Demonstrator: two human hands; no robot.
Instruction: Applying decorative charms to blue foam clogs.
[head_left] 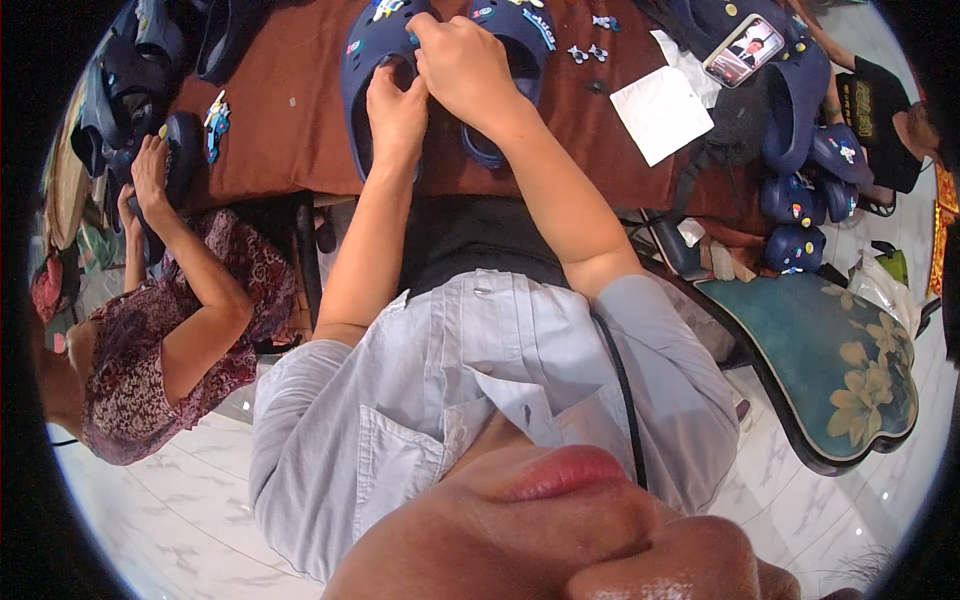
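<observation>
A counter (300, 130) under a rust-brown cloth fills the upper part of the view, strewn with dark blue foam clogs, and the person sits close against its near edge. At the left a co-worker (160, 340) in a patterned top handles another dark clog (180, 160) at the counter's corner. To the right stands a chair with a teal flowered seat (840, 370), more clogs heaped beyond it, and a white sheet of paper (662, 112) lies on the cloth below a phone (745, 50). The work in hand centres on the navy clog (375, 75) lying on the counter straight ahead, its twin (520, 60) just beside it on the right. The left hand (397, 112) is clenched on the clog's rim, steadying it, while the right hand (458, 62) presses down over the upper with its grip closed, fingertips pinched; what they pinch is hidden. This looks like the step of seating a small charm in the clog's upper. The next move would call for firm thumb pressure with the shoe held steady. Loose charms (585, 52) lie near on the cloth.
</observation>
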